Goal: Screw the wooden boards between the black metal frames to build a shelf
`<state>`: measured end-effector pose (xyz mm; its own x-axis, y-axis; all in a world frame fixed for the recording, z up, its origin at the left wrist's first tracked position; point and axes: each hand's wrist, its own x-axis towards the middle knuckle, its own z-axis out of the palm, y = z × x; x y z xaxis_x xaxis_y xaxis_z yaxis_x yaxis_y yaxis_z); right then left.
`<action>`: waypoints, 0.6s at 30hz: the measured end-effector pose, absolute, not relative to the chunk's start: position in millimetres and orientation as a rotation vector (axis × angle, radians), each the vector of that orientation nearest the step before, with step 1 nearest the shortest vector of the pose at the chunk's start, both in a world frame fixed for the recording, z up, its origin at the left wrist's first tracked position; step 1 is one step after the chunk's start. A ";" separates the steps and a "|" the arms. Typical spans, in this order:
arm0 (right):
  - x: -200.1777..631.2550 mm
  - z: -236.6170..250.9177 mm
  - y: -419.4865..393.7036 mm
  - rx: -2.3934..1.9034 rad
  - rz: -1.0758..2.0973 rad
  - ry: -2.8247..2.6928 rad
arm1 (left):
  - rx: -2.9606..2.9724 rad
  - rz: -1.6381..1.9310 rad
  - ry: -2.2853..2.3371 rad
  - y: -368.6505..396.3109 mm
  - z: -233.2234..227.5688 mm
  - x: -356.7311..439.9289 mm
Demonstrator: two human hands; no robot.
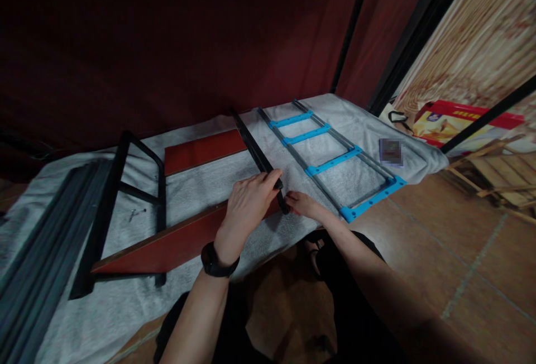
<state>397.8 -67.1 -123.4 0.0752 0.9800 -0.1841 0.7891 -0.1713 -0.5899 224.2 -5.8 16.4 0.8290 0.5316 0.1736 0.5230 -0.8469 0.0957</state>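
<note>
My left hand (253, 199) is closed over the near end of a black metal frame (255, 152), where a reddish-brown board (167, 241) meets it. Against the outer side of that frame, my right hand (302, 205) has its fingers pinched together; whatever they hold is too small or hidden. The board stands on its long edge and reaches left to a second black metal frame (121, 185) with a crossbar. Another reddish-brown board (203, 152) lies farther back between the two frames.
A rack with grey tubes and blue crosspieces (335, 161) lies to the right on the grey cloth (196, 188). Grey bars (58, 230) are stacked at the left, near small screws (137, 215). A blurred small packet (391, 152) and a red-yellow box (456, 121) are farther right.
</note>
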 end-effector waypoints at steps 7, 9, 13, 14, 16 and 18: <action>393.5 -114.3 -74.5 -2.019 1.022 -1.427 | 2.960 0.315 0.827 -7.9 12.4 224.6; 394.2 -115.9 -73.3 -2.032 1.026 -1.436 | 2.956 0.323 0.836 -7.8 13.3 224.5; 395.2 -121.4 -72.8 -1.985 1.101 -1.364 | 2.951 0.320 0.836 -7.8 16.0 224.1; 395.2 -121.9 -73.0 -1.970 1.118 -1.344 | 2.949 0.315 0.835 -7.9 16.4 224.1; 394.8 -121.3 -73.2 -1.977 1.093 -1.362 | 2.947 0.308 0.836 -7.8 16.6 224.3; 394.8 -119.5 -72.2 -2.022 0.996 -1.460 | 2.946 0.320 0.838 -7.3 15.9 224.4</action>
<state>394.8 -72.2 -119.5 0.1782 0.9403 -0.2901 0.6131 -0.3367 -0.7146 224.4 -7.3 15.9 0.8306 0.5264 0.1815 0.5136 -0.8502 0.1155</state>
